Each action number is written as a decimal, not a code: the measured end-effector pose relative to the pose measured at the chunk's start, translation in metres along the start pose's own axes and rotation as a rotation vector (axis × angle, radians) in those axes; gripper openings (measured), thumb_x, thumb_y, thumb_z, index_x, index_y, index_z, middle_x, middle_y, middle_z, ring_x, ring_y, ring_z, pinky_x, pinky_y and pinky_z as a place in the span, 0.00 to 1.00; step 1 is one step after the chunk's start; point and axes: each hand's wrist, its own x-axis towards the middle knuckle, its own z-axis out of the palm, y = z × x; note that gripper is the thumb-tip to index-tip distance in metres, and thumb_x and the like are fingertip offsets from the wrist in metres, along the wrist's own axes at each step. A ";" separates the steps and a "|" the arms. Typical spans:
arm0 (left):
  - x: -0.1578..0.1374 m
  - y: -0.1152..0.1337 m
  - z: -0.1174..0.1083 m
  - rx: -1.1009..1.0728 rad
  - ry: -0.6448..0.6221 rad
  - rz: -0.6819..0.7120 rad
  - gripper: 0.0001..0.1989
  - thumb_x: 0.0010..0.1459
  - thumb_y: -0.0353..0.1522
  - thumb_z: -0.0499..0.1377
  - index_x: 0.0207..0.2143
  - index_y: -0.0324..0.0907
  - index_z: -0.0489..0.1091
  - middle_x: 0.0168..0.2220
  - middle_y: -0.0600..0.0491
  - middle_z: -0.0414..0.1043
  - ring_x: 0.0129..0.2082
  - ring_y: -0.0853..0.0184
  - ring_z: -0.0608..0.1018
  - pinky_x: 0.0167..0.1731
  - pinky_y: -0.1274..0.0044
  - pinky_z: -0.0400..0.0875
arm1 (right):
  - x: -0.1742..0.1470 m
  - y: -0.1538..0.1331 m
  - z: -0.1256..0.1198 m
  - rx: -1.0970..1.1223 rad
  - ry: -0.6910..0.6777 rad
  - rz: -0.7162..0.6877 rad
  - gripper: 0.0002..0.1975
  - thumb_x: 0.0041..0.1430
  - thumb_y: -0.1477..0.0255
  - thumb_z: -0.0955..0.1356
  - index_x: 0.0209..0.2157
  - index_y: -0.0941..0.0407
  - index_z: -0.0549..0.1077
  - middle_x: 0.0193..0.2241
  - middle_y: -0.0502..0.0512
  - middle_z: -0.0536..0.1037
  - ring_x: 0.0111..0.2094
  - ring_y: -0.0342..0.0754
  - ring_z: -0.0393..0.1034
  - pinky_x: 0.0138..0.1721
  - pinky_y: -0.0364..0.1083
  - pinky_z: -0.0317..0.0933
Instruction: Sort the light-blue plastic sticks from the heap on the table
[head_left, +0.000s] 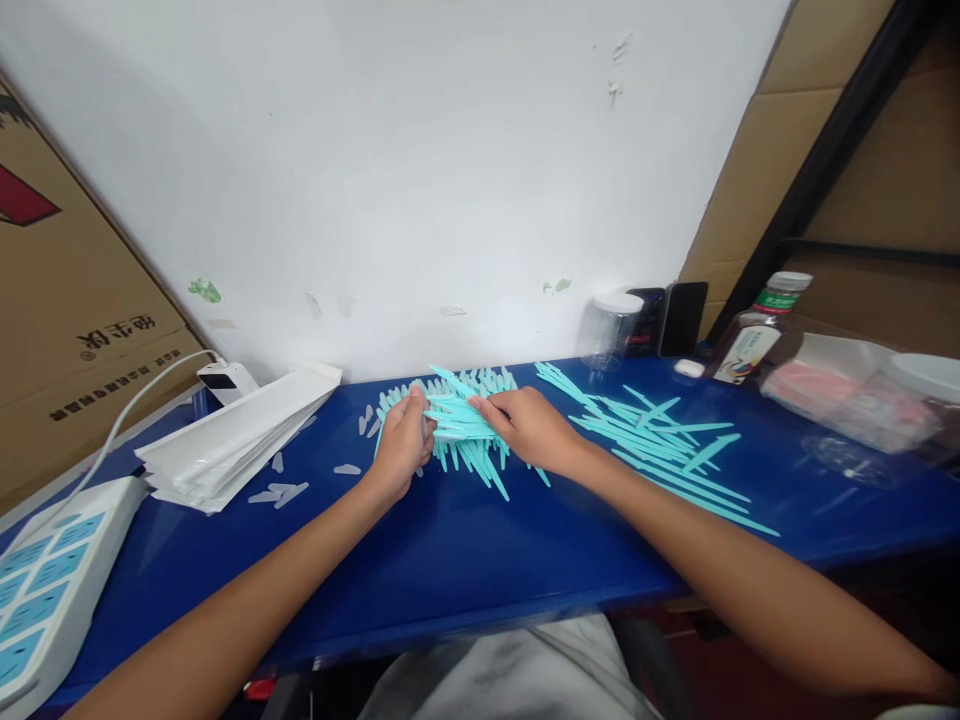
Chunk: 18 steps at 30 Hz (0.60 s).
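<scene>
A heap of slim turquoise sticks (480,455), shaped like eyebrow razors, lies on the blue table under my hands. My left hand (405,440) is closed at the heap's left side, thumb on top, around the end of a turquoise stick. My right hand (529,425) is closed at the heap's right side, with thumb and fingers pinching a turquoise stick (452,380) that slants up to the left. The fingertips of both hands are partly hidden. A second, looser spread of turquoise sticks (675,465) lies right of my right hand. Small translucent caps (281,493) are scattered at the left.
White plastic sleeves (240,440) are stacked at the left, near a power strip (60,570) and a white charger (225,380). Along the right stand a clear jar (609,335), phones (682,318), a bottle (757,335) and a plastic bag (832,390). A white wall (420,180) rises behind.
</scene>
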 end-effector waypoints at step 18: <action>0.002 0.007 -0.007 0.043 -0.107 0.125 0.25 0.62 0.52 0.60 0.26 0.44 0.57 0.18 0.63 0.53 0.13 0.77 0.55 0.11 0.84 0.47 | 0.004 0.009 -0.008 -0.006 0.089 0.012 0.29 0.75 0.54 0.56 0.21 0.55 0.54 0.18 0.47 0.54 0.21 0.42 0.47 0.28 0.47 0.39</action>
